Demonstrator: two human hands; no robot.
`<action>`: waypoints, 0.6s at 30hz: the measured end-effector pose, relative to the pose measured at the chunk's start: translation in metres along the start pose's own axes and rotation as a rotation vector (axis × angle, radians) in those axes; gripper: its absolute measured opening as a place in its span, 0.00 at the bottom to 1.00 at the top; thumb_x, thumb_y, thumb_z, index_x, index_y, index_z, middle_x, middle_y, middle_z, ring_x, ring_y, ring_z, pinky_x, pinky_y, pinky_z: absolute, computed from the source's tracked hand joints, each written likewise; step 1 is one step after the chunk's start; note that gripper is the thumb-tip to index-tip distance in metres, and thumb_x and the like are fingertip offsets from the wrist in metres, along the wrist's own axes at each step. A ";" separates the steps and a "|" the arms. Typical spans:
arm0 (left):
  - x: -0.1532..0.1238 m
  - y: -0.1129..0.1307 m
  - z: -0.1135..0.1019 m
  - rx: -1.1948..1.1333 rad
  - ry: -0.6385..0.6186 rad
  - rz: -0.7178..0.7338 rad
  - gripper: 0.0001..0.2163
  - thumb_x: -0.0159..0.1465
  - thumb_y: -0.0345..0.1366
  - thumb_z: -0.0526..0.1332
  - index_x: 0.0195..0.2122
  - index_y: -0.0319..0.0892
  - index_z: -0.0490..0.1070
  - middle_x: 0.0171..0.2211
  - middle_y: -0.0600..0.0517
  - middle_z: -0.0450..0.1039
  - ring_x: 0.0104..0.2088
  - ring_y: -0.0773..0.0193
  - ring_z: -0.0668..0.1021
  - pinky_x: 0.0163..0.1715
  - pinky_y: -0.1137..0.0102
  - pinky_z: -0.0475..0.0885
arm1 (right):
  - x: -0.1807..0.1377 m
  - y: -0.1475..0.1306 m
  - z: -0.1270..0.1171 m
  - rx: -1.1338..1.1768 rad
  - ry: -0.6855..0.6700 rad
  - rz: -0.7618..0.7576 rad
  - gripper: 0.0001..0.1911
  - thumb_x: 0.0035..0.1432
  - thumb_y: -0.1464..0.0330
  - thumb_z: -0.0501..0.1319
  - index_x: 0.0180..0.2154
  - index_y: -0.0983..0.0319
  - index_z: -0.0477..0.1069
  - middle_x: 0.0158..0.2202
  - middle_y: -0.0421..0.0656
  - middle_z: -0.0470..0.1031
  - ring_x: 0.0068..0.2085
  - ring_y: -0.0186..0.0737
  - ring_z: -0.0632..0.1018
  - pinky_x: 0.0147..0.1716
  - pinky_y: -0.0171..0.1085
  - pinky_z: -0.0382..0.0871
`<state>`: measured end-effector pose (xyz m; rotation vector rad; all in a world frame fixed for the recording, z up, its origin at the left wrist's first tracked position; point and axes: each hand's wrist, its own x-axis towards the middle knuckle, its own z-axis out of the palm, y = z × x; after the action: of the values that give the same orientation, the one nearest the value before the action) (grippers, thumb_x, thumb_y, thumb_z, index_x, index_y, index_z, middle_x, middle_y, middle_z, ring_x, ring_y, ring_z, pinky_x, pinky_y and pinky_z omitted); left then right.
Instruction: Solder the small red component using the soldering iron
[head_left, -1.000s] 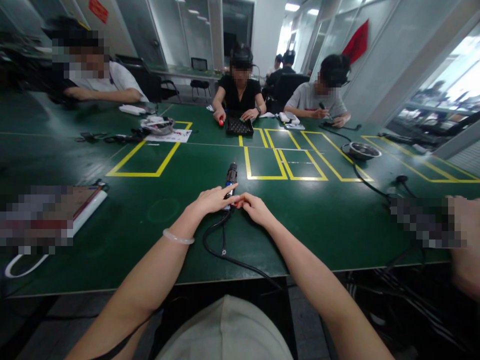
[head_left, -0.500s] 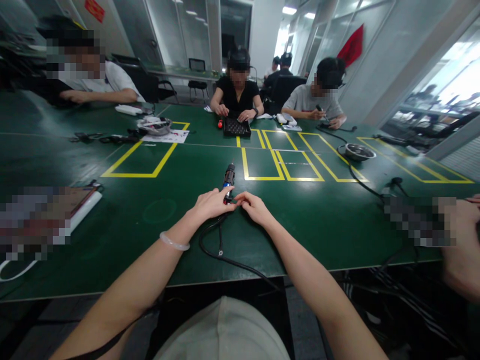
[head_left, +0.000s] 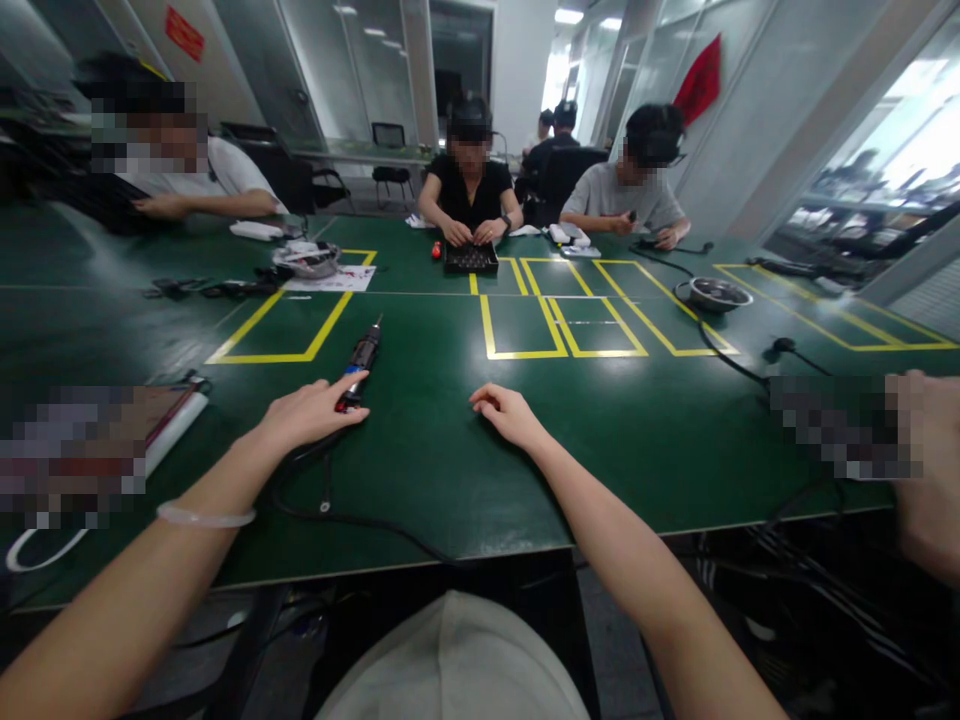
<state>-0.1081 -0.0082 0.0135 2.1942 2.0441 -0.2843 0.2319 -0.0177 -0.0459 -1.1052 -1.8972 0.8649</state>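
On the green table, left of centre, my left hand (head_left: 311, 410) is closed around the lower part of a dark corded electric screwdriver (head_left: 365, 348). Its tip points away from me and slightly right. A black cable (head_left: 367, 518) runs from its rear, loops on the table and drops over the near edge. My right hand (head_left: 506, 412) rests on the tabletop to the right, apart from the tool. Its fingers are curled in, and nothing shows between them.
Yellow tape rectangles (head_left: 525, 355) mark the table (head_left: 420, 450) ahead. A black tray (head_left: 471, 260) stands before a person opposite. A metal bowl (head_left: 720, 293) is at the right. Another person's hand (head_left: 930, 440) is at the right edge. A blurred-out flat object (head_left: 90, 440) lies left.
My left hand has carried the electric screwdriver leftward, away from my right hand, and its cable has shifted along. The tool now tilts more to the right. My right hand has stayed in place.
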 end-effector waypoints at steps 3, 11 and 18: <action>0.009 -0.042 -0.004 0.081 -0.019 -0.062 0.39 0.61 0.65 0.44 0.70 0.56 0.41 0.52 0.36 0.68 0.50 0.38 0.73 0.44 0.54 0.65 | 0.000 -0.001 0.000 -0.004 -0.002 0.006 0.11 0.57 0.74 0.54 0.38 0.62 0.74 0.33 0.41 0.78 0.36 0.37 0.77 0.40 0.35 0.68; 0.014 -0.093 -0.013 0.240 0.074 -0.151 0.36 0.64 0.62 0.43 0.68 0.48 0.53 0.58 0.36 0.63 0.56 0.40 0.66 0.51 0.49 0.60 | -0.001 -0.004 -0.001 -0.023 0.005 0.023 0.10 0.57 0.72 0.55 0.38 0.62 0.74 0.33 0.42 0.78 0.36 0.37 0.77 0.40 0.36 0.69; -0.022 -0.051 -0.006 0.329 0.311 -0.225 0.24 0.66 0.53 0.50 0.50 0.38 0.66 0.48 0.41 0.68 0.42 0.53 0.72 0.36 0.69 0.67 | -0.001 -0.005 -0.001 -0.029 0.009 0.027 0.09 0.58 0.72 0.56 0.37 0.62 0.74 0.33 0.41 0.77 0.35 0.37 0.76 0.39 0.36 0.69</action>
<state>-0.1603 -0.0240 0.0262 2.3100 2.5854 -0.3429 0.2316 -0.0203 -0.0417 -1.1526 -1.8969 0.8491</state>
